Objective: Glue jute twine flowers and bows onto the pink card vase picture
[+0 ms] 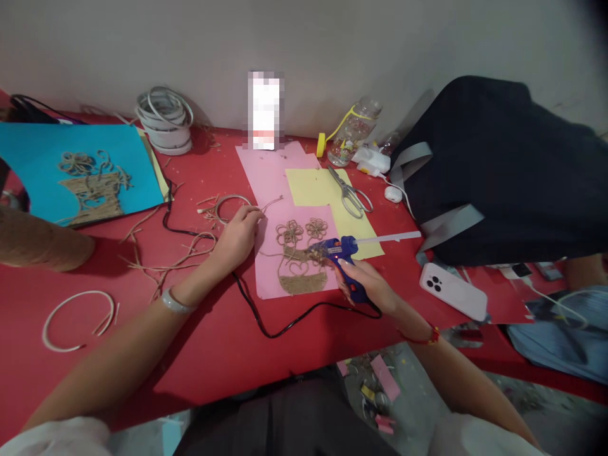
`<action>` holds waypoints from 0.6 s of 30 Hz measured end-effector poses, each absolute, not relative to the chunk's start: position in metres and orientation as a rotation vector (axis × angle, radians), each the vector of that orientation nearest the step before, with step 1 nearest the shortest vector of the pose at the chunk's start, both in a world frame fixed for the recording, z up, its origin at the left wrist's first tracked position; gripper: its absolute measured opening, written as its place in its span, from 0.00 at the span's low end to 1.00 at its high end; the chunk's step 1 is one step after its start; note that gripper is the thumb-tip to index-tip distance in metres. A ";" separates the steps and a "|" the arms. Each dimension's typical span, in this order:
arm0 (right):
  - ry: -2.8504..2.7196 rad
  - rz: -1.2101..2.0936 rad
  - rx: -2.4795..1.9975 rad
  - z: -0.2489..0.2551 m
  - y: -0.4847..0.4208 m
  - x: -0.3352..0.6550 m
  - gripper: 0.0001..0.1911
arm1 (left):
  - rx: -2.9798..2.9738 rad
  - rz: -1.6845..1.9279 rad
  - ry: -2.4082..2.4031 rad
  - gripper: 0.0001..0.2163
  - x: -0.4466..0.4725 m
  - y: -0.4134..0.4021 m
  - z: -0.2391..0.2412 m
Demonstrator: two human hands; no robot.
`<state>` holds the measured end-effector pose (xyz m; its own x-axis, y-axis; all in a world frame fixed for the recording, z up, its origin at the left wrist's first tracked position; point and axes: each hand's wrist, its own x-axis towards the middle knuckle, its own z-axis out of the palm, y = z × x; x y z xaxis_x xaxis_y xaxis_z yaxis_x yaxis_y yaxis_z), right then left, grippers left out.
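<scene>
My right hand [365, 282] grips a blue hot glue gun [344, 253] with a white glue stick [387, 237] in its back. The gun's nozzle points left, just over a jute-twine flower-pot picture [303, 272] on a pink paper sheet [266, 174]. My left hand [237, 237] rests at the sheet's left edge, its fingertips closed on a thin strand of jute twine [270, 204]. A loop of the twine [228, 202] lies beyond the hand. The gun's black cord [304, 316] trails across the table.
Steel scissors [349, 196] lie on yellow paper [308, 190] on the red table [213, 348]. A jute picture on blue card [137, 171] is at left. White coils [165, 120], a plastic bottle [354, 133], a phone [451, 291] and a black bag [498, 171] surround the work.
</scene>
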<state>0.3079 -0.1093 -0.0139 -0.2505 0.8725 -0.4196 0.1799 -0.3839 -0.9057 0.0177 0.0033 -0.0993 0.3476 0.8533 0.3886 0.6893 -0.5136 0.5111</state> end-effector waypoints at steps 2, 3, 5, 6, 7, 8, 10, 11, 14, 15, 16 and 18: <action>-1.321 1.669 -1.454 -0.014 -0.107 0.308 0.27 | 2.341 0.916 1.390 0.18 0.018 0.003 -0.100; -1.331 1.664 -1.448 -0.014 -0.106 0.308 0.27 | 2.335 0.914 1.393 0.17 0.018 0.004 -0.100; -1.343 1.660 -1.443 -0.014 -0.105 0.309 0.28 | 2.333 0.911 1.393 0.17 0.017 0.004 -0.101; -1.345 1.654 -1.443 -0.014 -0.104 0.309 0.28 | 2.336 0.913 1.390 0.17 0.017 0.004 -0.101; -1.350 1.646 -1.444 -0.015 -0.103 0.308 0.28 | 2.340 0.915 1.386 0.17 0.017 0.004 -0.101; -1.353 1.635 -1.445 -0.015 -0.102 0.308 0.28 | 2.344 0.917 1.385 0.17 0.017 0.004 -0.102; -1.347 1.619 -1.450 -0.015 -0.100 0.306 0.29 | 2.346 0.916 1.379 0.17 0.017 0.004 -0.102; -1.337 1.614 -1.453 -0.015 -0.099 0.306 0.29 | 2.343 0.916 1.375 0.17 0.017 0.004 -0.102; -1.302 1.613 -1.460 -0.018 -0.096 0.305 0.29 | 2.331 0.916 1.370 0.17 0.017 0.005 -0.103; -1.292 1.611 -1.460 -0.020 -0.095 0.306 0.29 | 2.331 0.915 1.373 0.17 0.017 0.005 -0.103; -1.283 1.608 -1.458 -0.022 -0.093 0.306 0.28 | 2.332 0.912 1.378 0.17 0.017 0.005 -0.103; -1.266 1.607 -1.454 -0.025 -0.091 0.307 0.28 | 2.335 0.905 1.378 0.17 0.017 0.005 -0.103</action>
